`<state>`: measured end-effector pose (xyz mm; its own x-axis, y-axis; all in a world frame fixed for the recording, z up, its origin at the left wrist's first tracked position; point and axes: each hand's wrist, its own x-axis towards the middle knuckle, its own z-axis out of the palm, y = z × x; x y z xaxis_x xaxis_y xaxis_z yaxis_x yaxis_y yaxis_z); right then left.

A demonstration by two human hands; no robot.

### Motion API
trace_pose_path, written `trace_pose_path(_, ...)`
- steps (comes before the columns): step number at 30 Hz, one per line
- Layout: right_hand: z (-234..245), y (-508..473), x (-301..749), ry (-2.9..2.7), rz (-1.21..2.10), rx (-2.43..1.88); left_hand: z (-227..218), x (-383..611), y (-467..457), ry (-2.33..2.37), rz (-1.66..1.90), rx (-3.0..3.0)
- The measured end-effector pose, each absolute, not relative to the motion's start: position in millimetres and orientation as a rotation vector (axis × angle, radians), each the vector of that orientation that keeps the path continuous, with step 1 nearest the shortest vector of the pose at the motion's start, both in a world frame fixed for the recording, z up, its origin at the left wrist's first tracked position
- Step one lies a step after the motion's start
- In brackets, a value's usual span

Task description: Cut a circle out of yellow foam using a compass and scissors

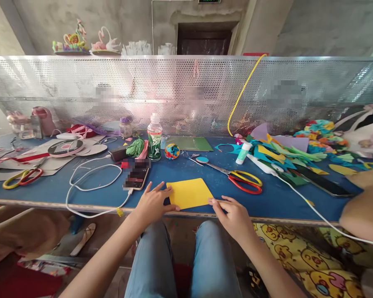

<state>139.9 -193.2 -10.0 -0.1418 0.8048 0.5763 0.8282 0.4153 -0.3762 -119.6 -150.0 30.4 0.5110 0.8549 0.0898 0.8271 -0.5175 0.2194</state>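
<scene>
A yellow sheet of paper (pixel 190 193) lies flat near the front edge of the blue table. My left hand (pixel 153 203) rests at its left side, fingers stretched and spread, with the thumb and fingertips touching the edge. At the lower right corner, my right hand (pixel 233 216) pinches the paper between thumb and index finger. Red-and-yellow-handled scissors (pixel 245 182) lie to the right, beyond my right hand. A phone (pixel 137 176) with a white charging cable (pixel 95 188) plugged in sits just beyond my left hand.
Behind the paper stand a green-labelled bottle (pixel 154 138) and a colourful paper ball (pixel 172 151). A glue stick (pixel 243 153) and coloured paper scraps (pixel 272 151) are on the right. More scissors (pixel 23 177) lie left. A person's arm (pixel 365 207) reaches in from the right; a perforated metal screen (pixel 161 91) closes the back.
</scene>
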Motion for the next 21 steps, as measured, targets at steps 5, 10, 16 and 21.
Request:
trace_pose_path(5,-12.6,-196.2,136.5,-1.910,-0.046,-1.390,34.2,-121.1,-144.1,1.471,0.141,2.561)
trace_pose_path(10,-6.3,-197.4,134.3,-1.942,-0.113,-1.387,27.7,-124.8,-140.7,1.476,0.168,2.532)
trace_pose_path(16,15.9,-174.9,130.7,-2.155,-0.008,-1.325,23.1,-125.9,-144.0,1.418,0.467,2.506)
trace_pose_path(21,31.8,-136.8,114.8,-2.358,0.131,-1.209,20.4,-119.1,-146.9,1.253,0.757,2.359)
